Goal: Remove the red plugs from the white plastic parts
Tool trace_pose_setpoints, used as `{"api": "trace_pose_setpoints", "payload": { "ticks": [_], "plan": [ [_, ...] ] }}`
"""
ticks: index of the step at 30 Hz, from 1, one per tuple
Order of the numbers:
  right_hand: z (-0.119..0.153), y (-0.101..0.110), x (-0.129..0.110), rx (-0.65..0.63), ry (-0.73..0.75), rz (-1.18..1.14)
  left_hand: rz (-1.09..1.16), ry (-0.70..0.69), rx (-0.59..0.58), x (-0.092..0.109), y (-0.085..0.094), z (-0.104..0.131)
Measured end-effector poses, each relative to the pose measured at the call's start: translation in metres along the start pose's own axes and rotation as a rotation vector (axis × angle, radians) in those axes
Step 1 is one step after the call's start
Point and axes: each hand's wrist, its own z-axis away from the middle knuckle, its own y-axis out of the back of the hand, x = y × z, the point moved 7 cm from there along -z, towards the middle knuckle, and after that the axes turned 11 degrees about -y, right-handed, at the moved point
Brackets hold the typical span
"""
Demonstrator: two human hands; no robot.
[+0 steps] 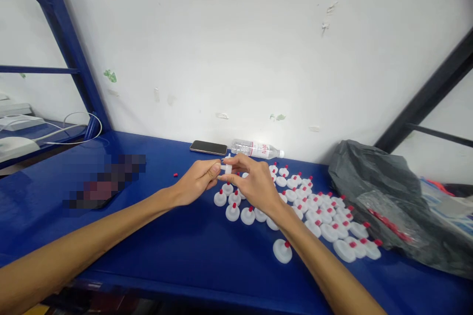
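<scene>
A white plastic nozzle lid (228,169) is held up between my two hands, above the blue table (177,251). My right hand (260,184) grips its round rim between thumb and fingers. My left hand (195,182) is closed at its narrow side, thumb and fingers pinched together; what lies under the fingertips is hidden. Left of the hands, a small loose red cap (175,174) rests on the table. Several white lids with red tips (232,212) stand below and right of my hands, some partly covered by my right forearm.
Along the wall lie a phone (208,147) and a plastic bottle (256,149). A dark plastic bag (364,177) sits at the right, with a clear bag of red pieces (391,224) on it. A pixelated object (107,184) lies left. Blue frame posts (70,34) rise at the side.
</scene>
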Motion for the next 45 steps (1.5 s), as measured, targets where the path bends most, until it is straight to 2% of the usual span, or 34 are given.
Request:
{"api": "trace_pose_setpoints", "payload": {
  "ticks": [4,7,10,12,17,20,23,27,37,45],
  "plan": [
    [-0.006,0.015,-0.007,-0.044,0.044,0.113,-0.077,0.009,-0.022,0.001,0.002,-0.008],
    [-0.013,0.040,-0.003,0.073,0.058,0.223,-0.373,0.061,-0.069,-0.006,0.015,-0.013],
    [-0.018,0.065,0.016,0.214,-0.015,0.373,-0.882,0.263,-0.167,-0.029,0.039,-0.011],
    [-0.020,0.076,0.031,0.258,-0.074,0.501,-1.061,0.429,-0.223,-0.046,0.056,-0.006],
    [-0.021,0.087,0.055,0.305,-0.196,0.735,-1.099,0.671,-0.310,-0.067,0.088,0.011],
    [-0.022,0.087,0.057,0.322,-0.153,0.773,-1.041,0.771,-0.429,-0.070,0.097,0.023],
    [-0.025,0.088,0.063,0.315,-0.151,0.821,-0.960,0.828,-0.572,-0.071,0.096,0.032],
    [-0.026,0.091,0.077,0.263,-0.242,0.855,-0.909,0.795,-0.703,-0.072,0.078,0.033],
    [-0.026,0.087,0.103,0.190,-0.316,0.778,-1.006,0.618,-0.632,-0.062,0.057,0.019],
    [-0.025,0.077,0.111,0.097,-0.303,0.831,-1.024,0.472,-0.588,-0.062,0.043,0.015]
  ]
}}
